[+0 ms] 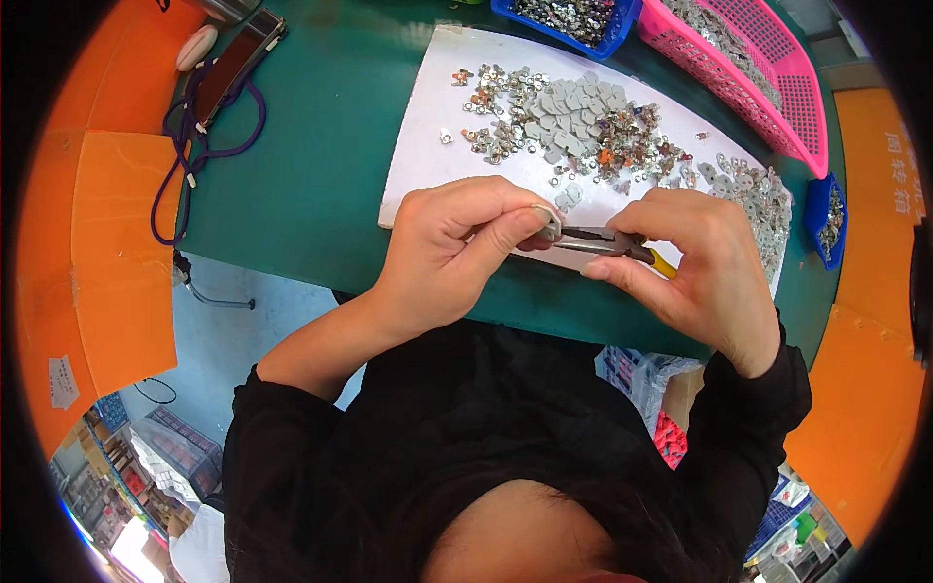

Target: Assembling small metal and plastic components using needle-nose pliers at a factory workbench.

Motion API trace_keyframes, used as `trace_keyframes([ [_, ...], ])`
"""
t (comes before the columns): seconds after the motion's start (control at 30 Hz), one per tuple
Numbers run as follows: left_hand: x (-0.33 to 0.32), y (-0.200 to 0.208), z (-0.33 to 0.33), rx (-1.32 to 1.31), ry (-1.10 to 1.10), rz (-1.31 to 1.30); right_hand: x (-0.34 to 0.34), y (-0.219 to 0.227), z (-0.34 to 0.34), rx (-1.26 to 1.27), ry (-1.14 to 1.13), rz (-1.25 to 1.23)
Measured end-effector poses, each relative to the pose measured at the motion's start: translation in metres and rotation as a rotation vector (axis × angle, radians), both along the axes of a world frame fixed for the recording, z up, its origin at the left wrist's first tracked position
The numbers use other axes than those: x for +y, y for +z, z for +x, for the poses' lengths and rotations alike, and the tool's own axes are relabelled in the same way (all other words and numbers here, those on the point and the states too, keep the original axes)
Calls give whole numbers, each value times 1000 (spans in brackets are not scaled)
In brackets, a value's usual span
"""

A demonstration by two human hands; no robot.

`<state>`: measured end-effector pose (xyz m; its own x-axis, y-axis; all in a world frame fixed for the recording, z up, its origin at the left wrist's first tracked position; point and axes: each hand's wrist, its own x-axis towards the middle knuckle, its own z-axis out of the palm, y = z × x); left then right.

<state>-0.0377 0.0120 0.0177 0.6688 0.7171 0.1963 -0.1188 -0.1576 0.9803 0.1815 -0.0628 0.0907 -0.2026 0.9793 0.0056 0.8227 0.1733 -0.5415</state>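
Between the thumb and forefinger of my left hand [457, 238] is a small grey metal piece [550, 225], mostly covered by the fingers. My right hand [695, 253] is closed round long-nose pliers [593, 240] with yellow handles. The plier jaws point left and reach the metal piece; whether they grip it I cannot tell. Just beyond both hands lies a white board [423, 146], strewn with flat grey plates [573, 112] and small metal fittings [496, 136], some with orange or purple parts. More grey metal pieces [753, 194] are heaped at the board's right side.
On the green table [321, 117], a pink basket [792, 92] of metal pieces stands at the back right. A blue tray [617, 34] of small parts is at the back, and a smaller blue bin [826, 222] at the right edge. A phone-like device with a purple cord [253, 126] lies far left.
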Motion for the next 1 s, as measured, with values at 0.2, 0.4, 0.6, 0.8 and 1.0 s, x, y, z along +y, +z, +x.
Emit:
trace_keyframes([
  [0.2,-2,-5,1,-25,-21,-117,1,-2,-3,-115,7,54],
  [0.4,1,-9,1,-119,-62,-339,0,0,1,-100,18,62],
  [0.6,-4,-7,4,-127,-10,-407,-2,-11,-4,39,-88,300],
  [0.8,-17,-1,18,-184,83,-351,-6,-39,-30,14,-167,627],
  [1.0,-21,3,17,-206,82,-330,-9,-49,-37,16,-186,737],
])
